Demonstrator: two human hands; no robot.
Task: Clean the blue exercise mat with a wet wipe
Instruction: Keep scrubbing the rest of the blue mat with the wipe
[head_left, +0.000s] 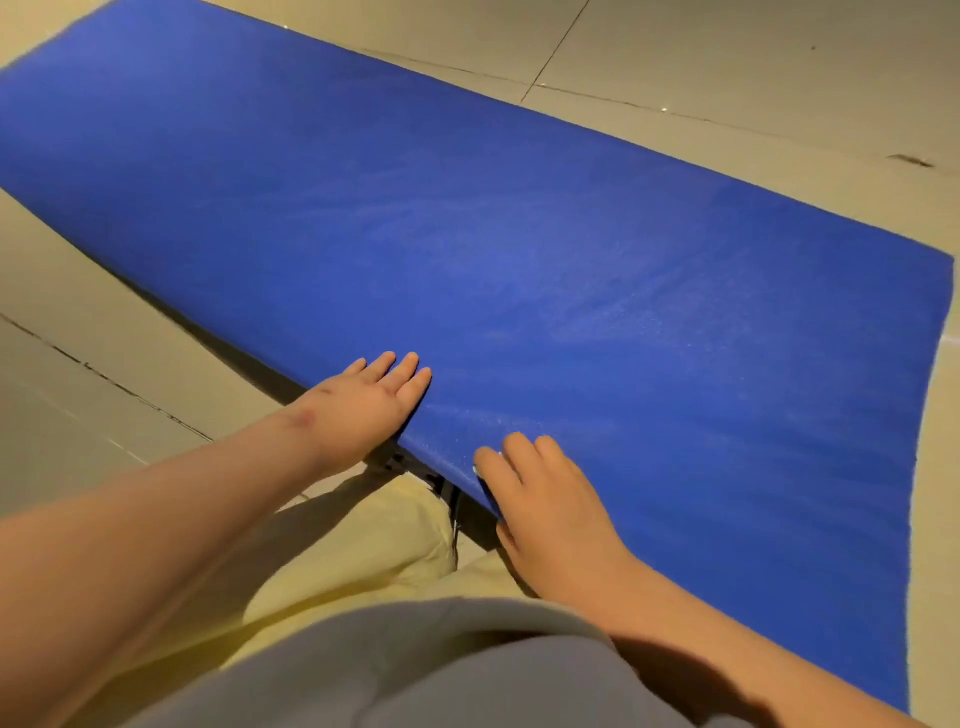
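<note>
Left hand (374, 402) and right hand (540, 499), both flat-fingered and gripping nothing, pressed on the raised near edge of the mat (519, 234), which is spread over the floor (727, 67): likely light, soft, bendy foam, best held along that edge.

The exercise mat (571, 260) is spread on the tiled floor (727, 62) from 10 to 4 o'clock. The left hand (374, 400) is laid on its near edge, the right hand (545, 499) at 4 o'clock of it.
</note>
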